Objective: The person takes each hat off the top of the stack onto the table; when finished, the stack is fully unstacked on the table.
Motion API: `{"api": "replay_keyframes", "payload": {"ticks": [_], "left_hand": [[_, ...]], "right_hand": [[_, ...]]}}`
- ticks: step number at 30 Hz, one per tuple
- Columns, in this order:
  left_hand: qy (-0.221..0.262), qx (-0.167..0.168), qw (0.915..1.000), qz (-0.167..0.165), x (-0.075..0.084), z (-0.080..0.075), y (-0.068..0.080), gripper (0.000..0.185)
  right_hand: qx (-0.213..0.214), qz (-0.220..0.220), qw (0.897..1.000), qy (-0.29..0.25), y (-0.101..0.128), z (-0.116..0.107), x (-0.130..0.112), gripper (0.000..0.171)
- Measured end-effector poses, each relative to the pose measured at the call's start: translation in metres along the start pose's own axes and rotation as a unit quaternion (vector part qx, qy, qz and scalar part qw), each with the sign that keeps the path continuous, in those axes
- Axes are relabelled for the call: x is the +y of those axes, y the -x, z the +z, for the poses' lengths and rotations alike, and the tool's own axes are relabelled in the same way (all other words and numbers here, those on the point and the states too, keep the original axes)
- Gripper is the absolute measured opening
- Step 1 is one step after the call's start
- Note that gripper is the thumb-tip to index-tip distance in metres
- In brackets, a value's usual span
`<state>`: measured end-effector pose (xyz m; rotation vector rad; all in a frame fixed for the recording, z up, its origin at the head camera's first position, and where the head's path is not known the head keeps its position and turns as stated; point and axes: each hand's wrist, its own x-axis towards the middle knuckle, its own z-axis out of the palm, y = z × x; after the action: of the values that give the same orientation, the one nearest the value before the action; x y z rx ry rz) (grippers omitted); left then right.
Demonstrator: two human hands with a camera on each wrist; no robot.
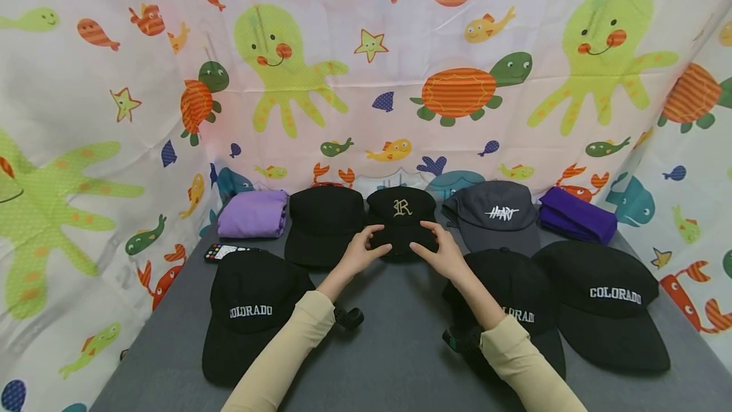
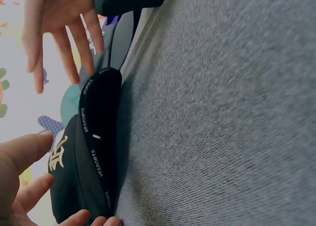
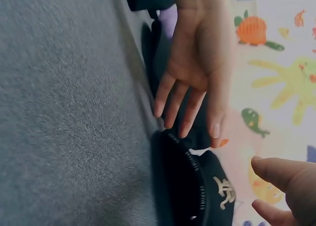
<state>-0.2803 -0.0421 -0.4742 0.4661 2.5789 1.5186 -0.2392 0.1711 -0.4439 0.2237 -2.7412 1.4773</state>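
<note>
A black cap with a gold "R" (image 1: 402,208) sits in the middle of the back row on the grey table (image 1: 394,348). My left hand (image 1: 368,248) and right hand (image 1: 437,250) flank its brim, palms facing each other, and neither grips it. The left wrist view shows the cap's brim (image 2: 96,137) edge-on, the left hand's fingertips (image 2: 98,221) at its edge, and the right hand (image 2: 59,33) spread just beside it. In the right wrist view the left hand (image 3: 197,63) hangs with straight fingers close over the cap (image 3: 197,186).
Around it lie a plain black cap (image 1: 323,218), a grey cap (image 1: 494,215) and three black COLORADO caps (image 1: 248,304) (image 1: 612,297) (image 1: 517,278), the last under my right forearm. Folded purple cloths (image 1: 253,213) (image 1: 577,215) sit at the back corners. A remote (image 1: 225,251) lies left. Patterned curtains enclose the table.
</note>
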Motion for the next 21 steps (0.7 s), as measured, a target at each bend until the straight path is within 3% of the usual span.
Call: {"api": "replay_keyframes", "payload": {"ticks": [8, 14, 21], "left_hand": [[0.010, 0.023, 0.9994, -0.024, 0.002, 0.006, -0.012, 0.061], [0.011, 0.039, 0.9980, -0.050, 0.000, 0.010, -0.020, 0.063], [-0.001, 0.062, 0.9960, -0.064, -0.005, 0.014, -0.029, 0.064]], "right_hand": [[0.007, 0.065, 0.998, 0.005, -0.026, 0.006, 0.014, 0.062], [0.047, 0.120, 0.992, -0.013, -0.041, 0.015, 0.026, 0.057], [0.071, 0.134, 0.988, -0.020, -0.052, 0.020, 0.030, 0.056]]}}
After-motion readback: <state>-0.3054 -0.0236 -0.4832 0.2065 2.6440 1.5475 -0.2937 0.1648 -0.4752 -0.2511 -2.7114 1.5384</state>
